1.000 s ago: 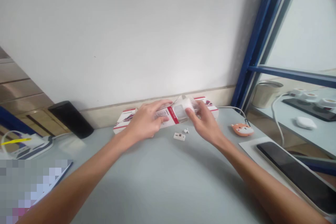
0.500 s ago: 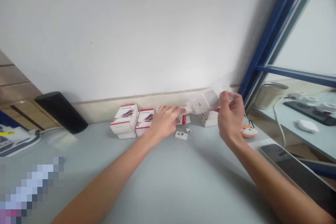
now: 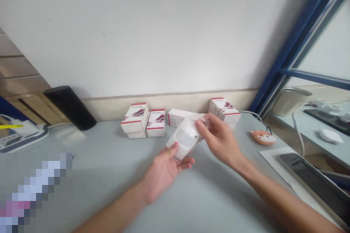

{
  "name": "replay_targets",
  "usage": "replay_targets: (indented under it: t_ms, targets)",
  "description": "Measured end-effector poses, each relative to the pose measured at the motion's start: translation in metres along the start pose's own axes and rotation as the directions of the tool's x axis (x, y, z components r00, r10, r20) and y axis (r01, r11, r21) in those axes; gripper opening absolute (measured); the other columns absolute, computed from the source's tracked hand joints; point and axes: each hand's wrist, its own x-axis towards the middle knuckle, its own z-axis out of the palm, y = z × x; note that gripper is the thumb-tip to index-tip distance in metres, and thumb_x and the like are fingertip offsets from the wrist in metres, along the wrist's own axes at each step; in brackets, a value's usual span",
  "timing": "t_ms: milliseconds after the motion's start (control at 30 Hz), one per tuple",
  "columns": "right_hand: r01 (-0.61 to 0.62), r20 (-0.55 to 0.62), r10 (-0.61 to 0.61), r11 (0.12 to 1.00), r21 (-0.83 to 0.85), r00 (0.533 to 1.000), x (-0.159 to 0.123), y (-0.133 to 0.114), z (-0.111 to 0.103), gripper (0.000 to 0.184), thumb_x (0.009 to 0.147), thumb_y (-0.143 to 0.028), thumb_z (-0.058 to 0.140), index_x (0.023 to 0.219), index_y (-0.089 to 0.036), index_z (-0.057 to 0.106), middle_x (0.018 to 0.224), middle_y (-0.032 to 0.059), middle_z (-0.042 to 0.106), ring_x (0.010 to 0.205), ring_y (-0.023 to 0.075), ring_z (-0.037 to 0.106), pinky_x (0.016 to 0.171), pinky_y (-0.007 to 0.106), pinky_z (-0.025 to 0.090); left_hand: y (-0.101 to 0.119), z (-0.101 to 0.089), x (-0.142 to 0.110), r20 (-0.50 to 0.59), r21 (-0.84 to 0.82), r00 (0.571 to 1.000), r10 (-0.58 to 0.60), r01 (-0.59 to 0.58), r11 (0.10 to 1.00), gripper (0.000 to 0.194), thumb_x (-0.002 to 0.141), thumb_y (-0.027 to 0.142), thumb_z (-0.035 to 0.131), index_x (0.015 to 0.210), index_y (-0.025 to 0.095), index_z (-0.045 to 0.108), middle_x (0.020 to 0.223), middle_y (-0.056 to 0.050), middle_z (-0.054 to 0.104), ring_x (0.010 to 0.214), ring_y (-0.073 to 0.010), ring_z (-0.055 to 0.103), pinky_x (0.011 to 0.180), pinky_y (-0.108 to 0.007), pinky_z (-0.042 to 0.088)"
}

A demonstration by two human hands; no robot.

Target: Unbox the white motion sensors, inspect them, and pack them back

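Note:
A white motion detector point(image 3: 186, 137) in a clear plastic bag is held tilted above the table. My left hand point(image 3: 161, 174) is closed on its lower end, thumb on the front and fingers underneath. At the upper end, my right hand point(image 3: 222, 140) pinches the crumpled bag point(image 3: 201, 117) between thumb and fingers. Just behind the detector a white and red box point(image 3: 177, 116) lies on its side, partly covered by the bag. The small white parts seen earlier on the table are hidden now.
White and red boxes point(image 3: 135, 119) stand along the wall at left, another box point(image 3: 225, 112) at right. A black cylinder point(image 3: 70, 107) leans at far left. On the right are an orange animal-faced case point(image 3: 263, 137) and a phone point(image 3: 314, 184) on white paper.
The bagged detector came away from its box, first right in my right hand, then back to the middle. My left hand let go of the box and took the detector's lower end.

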Motion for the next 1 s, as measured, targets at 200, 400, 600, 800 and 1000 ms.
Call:
replay_targets:
  t_ms: [200,400,600,800,1000]
  targets:
    - [0.118,-0.207,-0.124,0.992,-0.041,0.970,0.018,-0.016,-0.023,0.036,0.097,-0.054,0.065,0.087,-0.020,0.061,0.072,0.0011,0.069,0.056,0.0143,0.064,0.054,0.026,0.053,-0.003,-0.020,0.010,-0.031,-0.146,0.993,-0.111,0.105,0.984,0.036,0.095,0.036,0.072,0.122,0.013,0.068,0.106,-0.011,0.075,0.077,-0.0195,0.074,0.070,-0.029,0.056]
    - [0.246,-0.411,-0.477,0.831,-0.499,0.777,0.068,-0.008,-0.033,0.028,0.100,-0.045,0.061,0.120,-0.026,0.057,0.110,0.0078,0.073,0.083,0.0217,0.073,0.078,0.039,0.058,0.006,-0.012,0.007,-0.015,-0.178,0.997,-0.069,0.066,0.982,0.045,0.098,0.035,0.064,0.136,0.011,0.061,0.125,-0.020,0.074,0.087,-0.0275,0.077,0.084,-0.038,0.058]
    - [0.076,0.125,0.027,0.659,-0.748,0.992,0.099,0.012,0.006,0.055,0.095,-0.052,0.066,0.138,-0.019,0.060,0.127,0.0184,0.072,0.104,0.0350,0.073,0.091,0.048,0.054,0.014,-0.007,0.010,-0.066,-0.217,0.993,-0.095,0.079,0.973,0.048,0.103,0.044,0.052,0.133,0.008,0.065,0.121,-0.022,0.075,0.080,-0.0239,0.074,0.076,-0.034,0.057]
    - [0.118,0.059,-0.105,0.748,-0.653,0.993,0.091,0.019,0.025,0.050,0.105,-0.043,0.049,0.150,-0.021,0.048,0.146,0.0142,0.062,0.128,0.0271,0.064,0.103,0.040,0.052,0.018,-0.009,0.009,-0.135,-0.213,0.990,-0.041,0.011,0.977,0.040,0.099,0.034,0.056,0.130,0.012,0.069,0.120,-0.017,0.075,0.079,-0.0217,0.071,0.073,-0.032,0.056]
    - [0.347,0.385,-0.082,0.631,-0.694,0.919,0.071,0.039,0.006,0.025,0.101,-0.022,0.055,0.119,-0.025,0.072,0.128,0.0085,0.073,0.111,0.0280,0.071,0.099,0.043,0.052,0.022,-0.011,0.008,-0.133,-0.213,0.990,-0.035,0.006,0.977,0.042,0.097,0.036,0.059,0.128,0.011,0.069,0.118,-0.018,0.075,0.077,-0.0238,0.070,0.073,-0.034,0.057]
